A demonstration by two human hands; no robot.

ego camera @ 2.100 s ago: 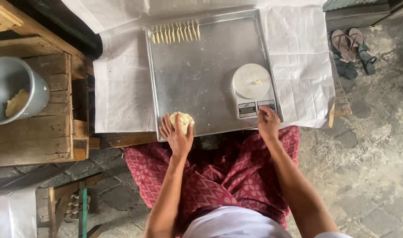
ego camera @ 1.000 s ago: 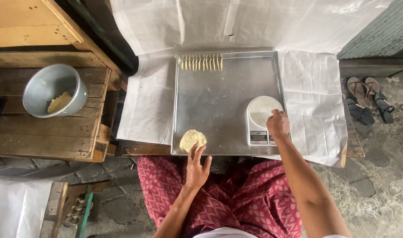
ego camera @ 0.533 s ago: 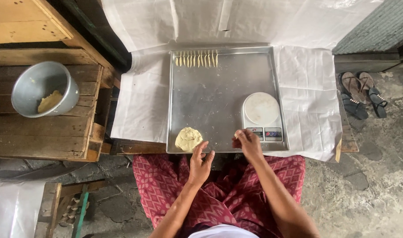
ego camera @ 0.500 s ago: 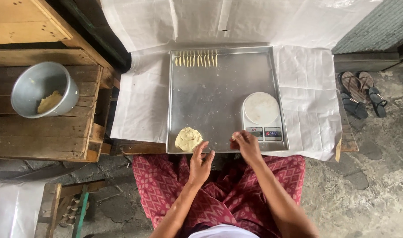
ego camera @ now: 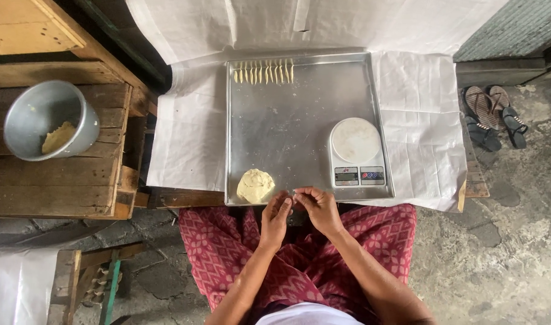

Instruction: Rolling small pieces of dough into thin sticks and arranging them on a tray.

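Beside the left hand (ego camera: 276,215), pale flattened dough lump (ego camera: 255,185)

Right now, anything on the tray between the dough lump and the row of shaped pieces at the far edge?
No. Head view shows only bare metal tray between the dough lump and the row of shaped pieces.

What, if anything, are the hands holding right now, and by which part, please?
It cannot be told. The left hand and right hand meet fingertip to fingertip at the metal tray's near edge, beside the dough lump; anything pinched between them is too small to see.
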